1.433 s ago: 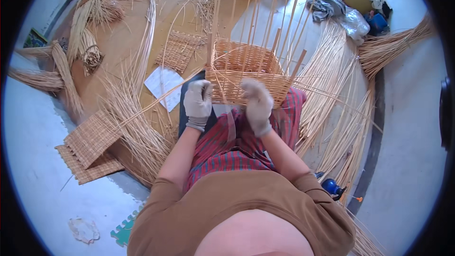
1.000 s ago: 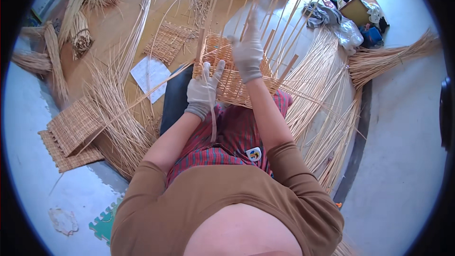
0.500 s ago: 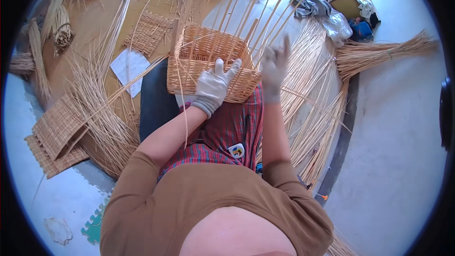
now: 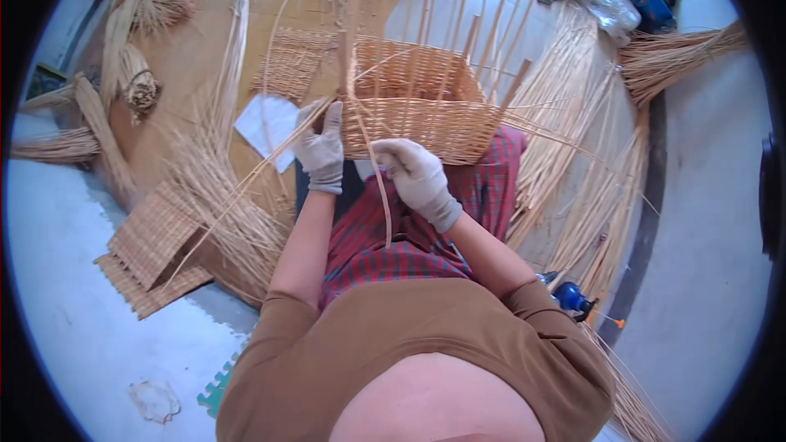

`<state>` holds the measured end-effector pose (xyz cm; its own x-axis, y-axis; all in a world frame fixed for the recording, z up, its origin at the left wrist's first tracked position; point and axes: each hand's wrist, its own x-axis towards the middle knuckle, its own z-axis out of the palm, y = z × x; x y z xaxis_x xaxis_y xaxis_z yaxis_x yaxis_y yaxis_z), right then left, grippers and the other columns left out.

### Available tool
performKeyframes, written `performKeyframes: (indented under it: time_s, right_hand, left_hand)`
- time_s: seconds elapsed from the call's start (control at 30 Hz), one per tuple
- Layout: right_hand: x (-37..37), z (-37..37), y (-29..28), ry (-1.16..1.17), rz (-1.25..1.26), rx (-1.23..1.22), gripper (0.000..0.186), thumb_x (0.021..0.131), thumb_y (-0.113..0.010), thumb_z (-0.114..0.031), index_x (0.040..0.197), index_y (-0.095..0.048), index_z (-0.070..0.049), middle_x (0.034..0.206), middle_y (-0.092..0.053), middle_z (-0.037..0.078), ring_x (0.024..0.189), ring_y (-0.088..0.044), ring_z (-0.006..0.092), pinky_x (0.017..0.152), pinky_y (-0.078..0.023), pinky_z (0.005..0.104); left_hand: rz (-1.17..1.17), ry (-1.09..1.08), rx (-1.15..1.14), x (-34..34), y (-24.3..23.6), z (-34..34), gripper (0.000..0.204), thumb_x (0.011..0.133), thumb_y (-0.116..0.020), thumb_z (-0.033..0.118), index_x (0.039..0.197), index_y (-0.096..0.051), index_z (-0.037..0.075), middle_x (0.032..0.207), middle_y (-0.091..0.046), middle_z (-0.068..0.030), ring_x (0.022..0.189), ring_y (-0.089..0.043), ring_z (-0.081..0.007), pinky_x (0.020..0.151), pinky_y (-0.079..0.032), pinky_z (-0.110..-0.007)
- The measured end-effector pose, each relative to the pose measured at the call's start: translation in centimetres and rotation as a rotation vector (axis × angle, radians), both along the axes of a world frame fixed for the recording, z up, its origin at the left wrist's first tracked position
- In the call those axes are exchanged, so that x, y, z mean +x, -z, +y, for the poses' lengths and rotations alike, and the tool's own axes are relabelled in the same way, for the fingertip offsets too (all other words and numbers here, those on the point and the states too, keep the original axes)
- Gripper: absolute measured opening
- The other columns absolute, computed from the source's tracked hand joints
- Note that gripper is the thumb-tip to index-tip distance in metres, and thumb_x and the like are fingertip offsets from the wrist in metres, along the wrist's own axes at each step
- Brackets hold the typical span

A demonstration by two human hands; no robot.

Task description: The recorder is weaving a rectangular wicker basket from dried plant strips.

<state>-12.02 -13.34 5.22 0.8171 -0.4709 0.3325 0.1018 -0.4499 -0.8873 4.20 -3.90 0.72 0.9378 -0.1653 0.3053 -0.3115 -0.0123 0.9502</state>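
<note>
A woven wicker basket (image 4: 422, 127) rests across my lap, with tall upright stakes (image 4: 426, 24) rising from its walls. My left hand (image 4: 321, 151), in a whitish glove, is closed at the basket's left corner around long thin strands that trail down to the left. Also gloved, my right hand (image 4: 417, 180) is in front of the basket wall, its curled fingers pinching a loose wicker strand (image 4: 381, 196) that hangs from the left corner toward my lap. The fingertips of both hands are partly hidden.
Beyond the basket lie a woven panel (image 4: 286, 57) and a white sheet (image 4: 266, 127). More woven panels (image 4: 155, 237) are at left. Loose strands (image 4: 565, 90) spread over the floor at right, near a tied bundle (image 4: 679, 61). A blue object (image 4: 573, 296) lies by my right elbow.
My left hand has moved from the basket's front wall to its left corner. My right hand has come down from the right side to the hanging strand. The view has shifted left.
</note>
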Motion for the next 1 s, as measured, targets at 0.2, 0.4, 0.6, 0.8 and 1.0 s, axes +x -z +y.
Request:
performKeyframes:
  time_s: [0.2, 0.4, 0.6, 0.8, 1.0]
  right_hand:
    - [5.1, 4.5, -2.1, -0.195, -0.05, -0.369, 0.031, 0.084, -0.076, -0.015, 0.115, -0.072, -0.015, 0.095, -0.069, 0.009, 0.083, -0.068, 0.0311, 0.072, -0.057, 0.0404]
    - [1.0, 2.5, -2.0, -0.028, -0.142, -0.321, 0.03, 0.085, -0.071, -0.003, 0.114, -0.074, -0.01, 0.096, -0.074, 0.008, 0.078, -0.071, 0.0235, 0.069, -0.057, 0.0355]
    - [4.8, -4.5, 1.1, 0.45, -0.129, 0.249, 0.028, 0.095, -0.064, -0.004, 0.123, -0.07, -0.004, 0.103, -0.074, 0.01, 0.09, -0.069, 0.013, 0.081, -0.054, 0.0266]
    - [11.3, -5.4, -8.8, 0.363, -0.014, -0.007, 0.06, 0.092, -0.064, -0.004, 0.149, -0.048, -0.011, 0.126, -0.068, 0.013, 0.078, -0.063, 0.0162, 0.071, -0.052, 0.0311]
    - [0.3, -8.9, 4.3, 0.377, -0.189, 0.385, 0.015, 0.101, -0.058, -0.002, 0.115, -0.062, -0.004, 0.108, -0.069, 0.009, 0.102, -0.067, 0.0137, 0.093, -0.053, 0.031]
  left_hand:
    - [0.041, 0.332, -0.12, 1.6, 2.5, 3.8, 0.025, 0.087, -0.08, 0.012, 0.107, -0.07, 0.0, 0.093, -0.069, -0.0057, 0.084, -0.064, -0.014, 0.075, -0.053, -0.028]
    - [0.328, 0.939, -0.021, 7.8, -3.1, 2.8, 0.052, 0.09, -0.078, 0.013, 0.137, -0.057, 0.009, 0.113, -0.062, -0.0022, 0.104, -0.059, -0.0113, 0.093, -0.052, -0.026]
    - [0.186, 0.805, 0.063, 6.0, -1.4, -0.1, 0.035, 0.088, -0.078, 0.008, 0.119, -0.064, 0.008, 0.114, -0.052, -0.0032, 0.104, -0.059, -0.0148, 0.092, -0.054, -0.028]
    - [0.373, 0.558, -0.177, 3.8, 1.1, -1.1, 0.026, 0.087, -0.07, -0.005, 0.109, -0.061, 0.006, 0.096, -0.054, 0.0004, 0.084, -0.056, -0.0094, 0.074, -0.053, -0.024]
    - [-0.035, -0.11, 0.116, -1.7, 0.2, -1.4, 0.038, 0.081, -0.075, -0.003, 0.115, -0.059, 0.005, 0.098, -0.064, -0.0069, 0.086, -0.066, -0.0189, 0.075, -0.053, -0.029]
